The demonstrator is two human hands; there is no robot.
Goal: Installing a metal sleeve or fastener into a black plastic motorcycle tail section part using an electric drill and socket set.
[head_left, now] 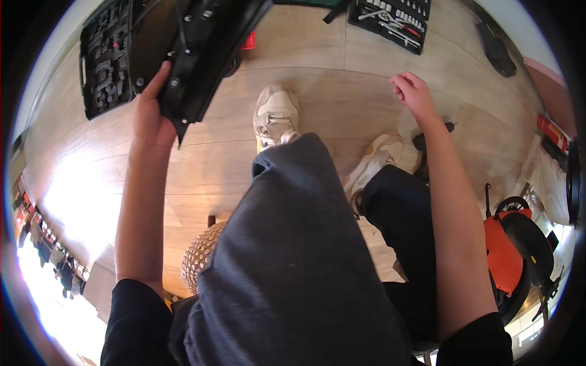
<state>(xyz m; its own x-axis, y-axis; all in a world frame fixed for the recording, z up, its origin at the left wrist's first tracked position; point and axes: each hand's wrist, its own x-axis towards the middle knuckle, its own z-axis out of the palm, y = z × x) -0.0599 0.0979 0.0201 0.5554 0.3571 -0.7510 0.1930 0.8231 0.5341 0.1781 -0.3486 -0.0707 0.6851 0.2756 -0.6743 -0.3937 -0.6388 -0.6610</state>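
My left hand [152,116] grips the near end of a long black part [198,73], with the thumb lying along its edge. Several silver bolt heads show along this part, which tapers to a point near my wrist and runs up out of the picture. My right hand [412,93] hangs over the floor to the right, apart from everything, with its fingers curled closed. Whatever may be inside those fingers is hidden. A small red thing [249,41] shows just beyond the black part.
An open black tool case [105,67] lies at the far left. Another case with sockets and wrenches [397,21] lies at the far right. A black shoe [495,49] and an orange-and-black machine [508,250] are on the right. My light shoes [278,113] rest on the plank floor [317,55].
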